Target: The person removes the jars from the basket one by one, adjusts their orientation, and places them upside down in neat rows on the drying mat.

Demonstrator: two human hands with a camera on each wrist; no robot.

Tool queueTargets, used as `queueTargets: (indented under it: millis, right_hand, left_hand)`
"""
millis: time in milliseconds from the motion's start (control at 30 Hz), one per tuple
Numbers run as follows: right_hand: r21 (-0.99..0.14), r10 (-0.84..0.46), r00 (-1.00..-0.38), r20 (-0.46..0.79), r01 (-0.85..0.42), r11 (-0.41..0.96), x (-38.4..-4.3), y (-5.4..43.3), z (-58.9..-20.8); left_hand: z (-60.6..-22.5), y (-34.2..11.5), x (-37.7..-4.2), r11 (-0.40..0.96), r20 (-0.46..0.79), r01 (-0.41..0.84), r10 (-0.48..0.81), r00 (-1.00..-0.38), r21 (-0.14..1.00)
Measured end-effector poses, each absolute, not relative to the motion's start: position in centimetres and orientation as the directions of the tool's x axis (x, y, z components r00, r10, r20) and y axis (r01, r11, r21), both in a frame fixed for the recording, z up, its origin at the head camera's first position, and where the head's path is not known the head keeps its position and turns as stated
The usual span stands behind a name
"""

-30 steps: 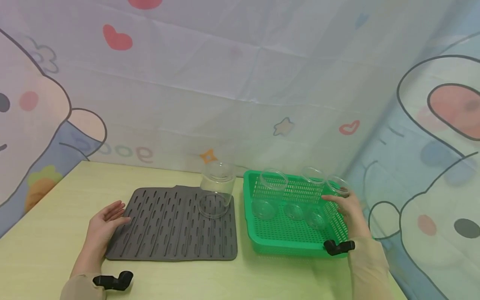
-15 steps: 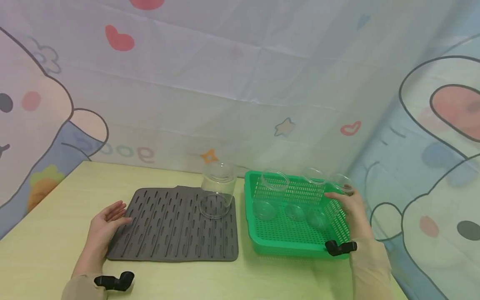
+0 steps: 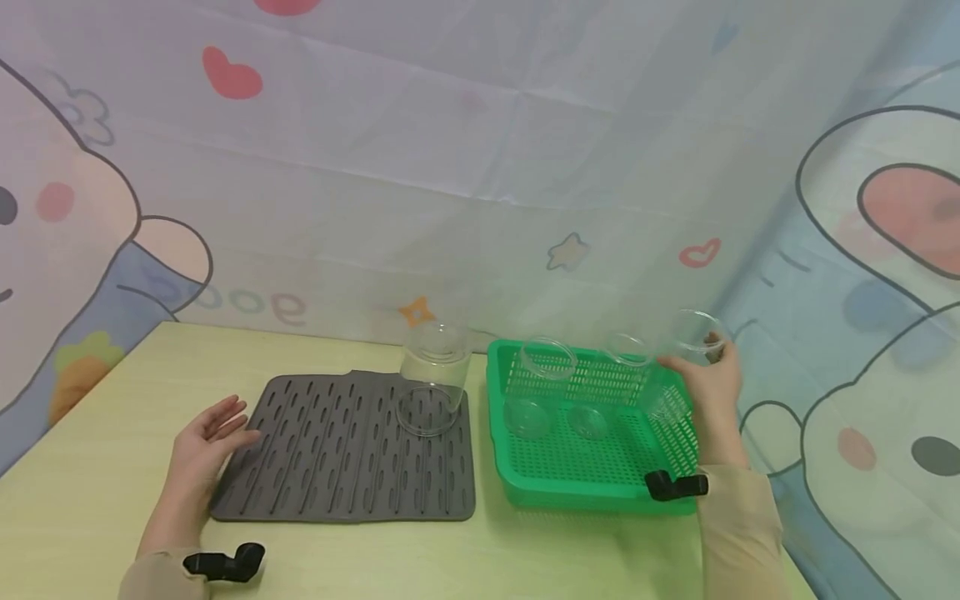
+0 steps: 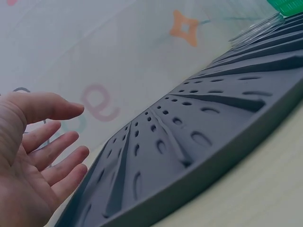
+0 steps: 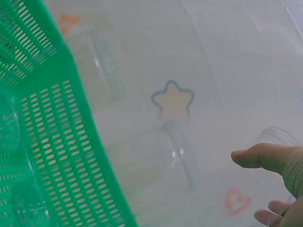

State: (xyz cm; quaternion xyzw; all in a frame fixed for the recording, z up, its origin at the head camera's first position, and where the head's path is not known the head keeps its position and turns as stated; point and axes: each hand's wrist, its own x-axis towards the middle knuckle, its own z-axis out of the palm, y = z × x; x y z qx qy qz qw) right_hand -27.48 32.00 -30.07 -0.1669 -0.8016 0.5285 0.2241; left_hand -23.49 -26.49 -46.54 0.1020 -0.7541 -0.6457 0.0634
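My right hand [image 3: 714, 385] grips a clear cup [image 3: 693, 332] near its rim, above the right end of the green basket [image 3: 592, 500]. In the right wrist view, part of that cup [image 5: 277, 134] shows behind the thumb. Two other clear cups, one at the left [image 3: 547, 362] and one in the middle [image 3: 627, 350], stand upright in the basket. My left hand [image 3: 208, 442] holds nothing; its relaxed fingers are beside the left edge of the grey ridged mat [image 3: 337, 450]. Another clear cup [image 3: 435, 375] stands on the mat's back right corner.
Mat and basket sit side by side on a pale yellow table [image 3: 360, 554], with a narrow gap between them. Behind the table hangs a printed curtain [image 3: 420, 208], close to the basket's back rim. A second printed sheet [image 3: 862, 375] runs along the right side.
My right hand has lifted the rightmost cup up from the basket floor and slightly to the right. My left hand, the mat and the other cups stay in place.
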Motion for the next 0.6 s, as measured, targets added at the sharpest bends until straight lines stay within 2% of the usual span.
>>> queueTargets:
  millis: [233,433,600]
  right_hand:
    - [-0.889,0.525,-0.778,0.344,-0.089,0.450,-26.8,29.9,-28.3]
    - [-0.815,0.521,-0.672,0.526,-0.225,0.534,-26.4,27.7,-27.4]
    - [-0.763,0.484,-0.624,0.613,-0.310,0.568,-26.0,25.9,-27.1]
  left_hand:
    - [-45.8,-26.5,-23.1,0.131,0.038,0.009,-0.219,-0.975,0.991]
    - [-44.8,-26.3,-22.8,0.153,0.118,0.091,-0.178,-0.977,0.984]
    - [-43.8,-25.9,-22.6,0.060,0.173,0.166,-0.152,-0.973,0.984]
